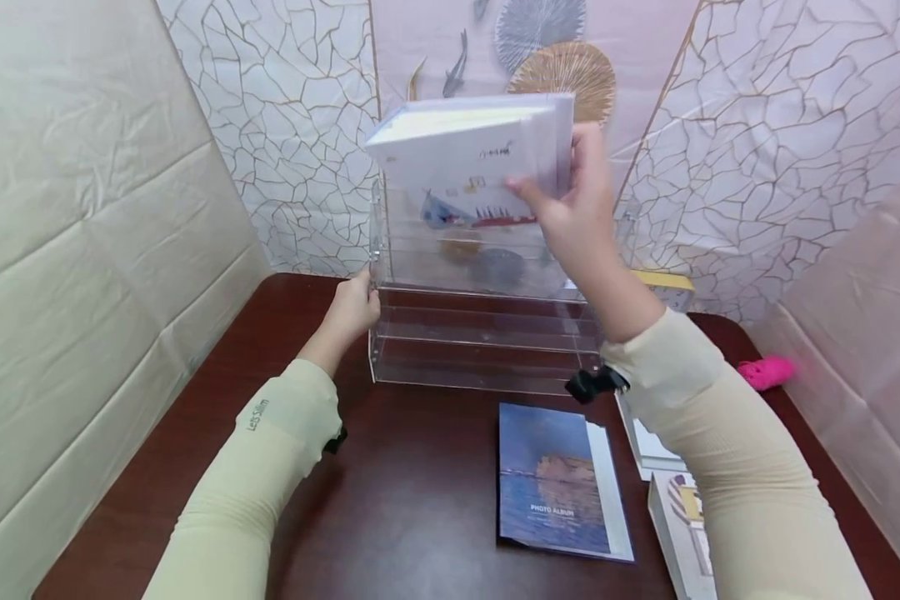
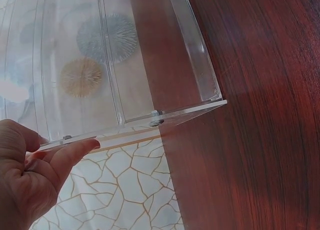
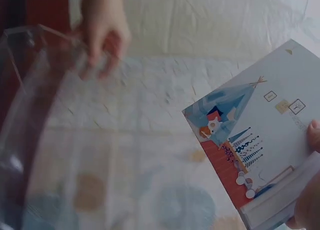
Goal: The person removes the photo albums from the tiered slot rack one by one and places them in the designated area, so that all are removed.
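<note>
A thick white book [image 1: 450, 171] with a tent drawing on its cover is held up by my right hand [image 1: 583, 208], thumb on the cover and fingers behind. Its pages fan slightly at the top left. The same tent picture shows on the white book [image 3: 260, 120] in the right wrist view. Below and behind it stands a clear acrylic rack [image 1: 487, 373] with several shelf levels. At the rack's left side, my left hand [image 1: 354, 307] grips the upright panel. In the left wrist view, thumb and fingers pinch the clear panel's edge [image 2: 137, 121].
A blue photo album [image 1: 547, 483] lies on the dark wooden table [image 1: 390, 500] in front of the rack. Two white boxes or books, one the patterned white one [image 1: 678, 533], lie under my right forearm. A yellow-topped object [image 1: 663, 282] and pink bundle [image 1: 767, 372] sit at right.
</note>
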Action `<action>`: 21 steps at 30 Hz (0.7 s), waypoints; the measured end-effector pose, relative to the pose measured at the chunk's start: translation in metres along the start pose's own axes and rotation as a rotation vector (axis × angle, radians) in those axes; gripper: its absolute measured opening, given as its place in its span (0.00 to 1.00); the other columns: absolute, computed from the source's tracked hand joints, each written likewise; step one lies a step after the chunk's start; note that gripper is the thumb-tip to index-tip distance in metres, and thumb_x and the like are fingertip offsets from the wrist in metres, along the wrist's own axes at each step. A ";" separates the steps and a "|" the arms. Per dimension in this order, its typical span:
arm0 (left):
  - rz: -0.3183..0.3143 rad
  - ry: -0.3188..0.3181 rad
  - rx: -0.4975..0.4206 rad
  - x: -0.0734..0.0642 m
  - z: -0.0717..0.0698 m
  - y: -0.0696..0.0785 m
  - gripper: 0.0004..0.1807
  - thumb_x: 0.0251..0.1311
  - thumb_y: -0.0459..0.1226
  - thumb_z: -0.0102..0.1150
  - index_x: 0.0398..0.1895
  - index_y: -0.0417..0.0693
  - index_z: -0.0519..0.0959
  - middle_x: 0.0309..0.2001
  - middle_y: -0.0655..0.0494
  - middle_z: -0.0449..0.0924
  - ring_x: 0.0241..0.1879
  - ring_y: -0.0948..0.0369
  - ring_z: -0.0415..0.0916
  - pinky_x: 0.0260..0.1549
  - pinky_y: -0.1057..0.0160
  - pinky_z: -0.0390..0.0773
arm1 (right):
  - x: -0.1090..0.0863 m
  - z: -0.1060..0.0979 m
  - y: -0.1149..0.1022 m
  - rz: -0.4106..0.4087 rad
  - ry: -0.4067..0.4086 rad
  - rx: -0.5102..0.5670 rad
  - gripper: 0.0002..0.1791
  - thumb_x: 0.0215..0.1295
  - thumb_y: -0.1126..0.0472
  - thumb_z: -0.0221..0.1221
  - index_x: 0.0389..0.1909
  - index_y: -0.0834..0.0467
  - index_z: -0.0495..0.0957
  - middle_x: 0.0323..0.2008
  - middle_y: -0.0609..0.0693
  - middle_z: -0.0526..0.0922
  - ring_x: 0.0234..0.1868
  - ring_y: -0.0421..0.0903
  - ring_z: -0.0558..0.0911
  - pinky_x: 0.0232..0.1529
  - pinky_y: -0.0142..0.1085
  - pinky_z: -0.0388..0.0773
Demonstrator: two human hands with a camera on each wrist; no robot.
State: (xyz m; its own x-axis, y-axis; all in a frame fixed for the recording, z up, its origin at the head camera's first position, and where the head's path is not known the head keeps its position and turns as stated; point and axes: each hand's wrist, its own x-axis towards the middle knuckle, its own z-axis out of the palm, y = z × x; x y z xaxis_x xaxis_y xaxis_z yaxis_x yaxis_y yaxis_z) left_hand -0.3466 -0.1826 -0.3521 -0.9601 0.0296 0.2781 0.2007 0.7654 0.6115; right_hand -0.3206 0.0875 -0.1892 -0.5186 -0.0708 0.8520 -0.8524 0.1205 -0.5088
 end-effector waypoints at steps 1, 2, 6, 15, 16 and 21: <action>0.001 0.000 -0.001 0.000 0.000 0.000 0.23 0.64 0.29 0.44 0.63 0.35 0.63 0.39 0.37 0.78 0.35 0.48 0.75 0.37 0.51 0.76 | -0.009 0.000 0.000 -0.014 -0.020 0.023 0.24 0.48 0.73 0.67 0.43 0.63 0.66 0.42 0.55 0.80 0.43 0.48 0.80 0.45 0.40 0.77; 0.000 -0.001 0.001 0.001 -0.001 0.001 0.23 0.64 0.29 0.44 0.63 0.35 0.62 0.40 0.37 0.78 0.36 0.48 0.75 0.37 0.51 0.76 | -0.018 0.001 -0.001 -0.015 -0.036 0.046 0.24 0.48 0.74 0.67 0.43 0.64 0.66 0.42 0.56 0.80 0.43 0.49 0.80 0.45 0.41 0.77; -0.028 -0.021 0.002 0.001 -0.001 0.001 0.25 0.65 0.29 0.43 0.66 0.34 0.59 0.40 0.37 0.77 0.36 0.48 0.75 0.37 0.52 0.75 | -0.057 0.002 -0.002 0.029 -0.091 0.107 0.22 0.50 0.77 0.64 0.44 0.66 0.65 0.42 0.57 0.81 0.43 0.51 0.81 0.43 0.42 0.78; -0.032 -0.025 0.021 0.000 -0.003 0.003 0.25 0.67 0.30 0.41 0.67 0.36 0.59 0.45 0.34 0.77 0.42 0.44 0.76 0.41 0.49 0.74 | -0.149 0.016 -0.003 0.508 -0.042 0.269 0.19 0.58 0.74 0.59 0.47 0.61 0.64 0.47 0.57 0.79 0.44 0.52 0.80 0.42 0.44 0.79; -0.042 -0.029 0.021 -0.001 -0.002 0.003 0.26 0.67 0.31 0.41 0.68 0.36 0.57 0.44 0.34 0.77 0.42 0.45 0.76 0.40 0.49 0.74 | -0.158 0.018 -0.003 0.560 -0.039 0.288 0.18 0.59 0.73 0.58 0.47 0.61 0.63 0.48 0.57 0.79 0.45 0.52 0.80 0.42 0.44 0.78; -0.038 -0.019 0.018 0.000 0.000 0.002 0.26 0.66 0.30 0.43 0.68 0.34 0.58 0.44 0.34 0.77 0.44 0.45 0.76 0.43 0.50 0.74 | -0.193 0.028 -0.001 0.811 0.002 0.359 0.16 0.62 0.74 0.55 0.48 0.62 0.61 0.49 0.60 0.78 0.43 0.51 0.81 0.41 0.45 0.79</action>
State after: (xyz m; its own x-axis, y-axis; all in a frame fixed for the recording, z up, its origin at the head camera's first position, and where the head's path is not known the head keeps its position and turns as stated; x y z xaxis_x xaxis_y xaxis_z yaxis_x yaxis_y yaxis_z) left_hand -0.3464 -0.1810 -0.3513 -0.9705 0.0127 0.2408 0.1609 0.7778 0.6076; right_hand -0.2213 0.0737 -0.3560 -0.9725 -0.0965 0.2121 -0.1918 -0.1852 -0.9638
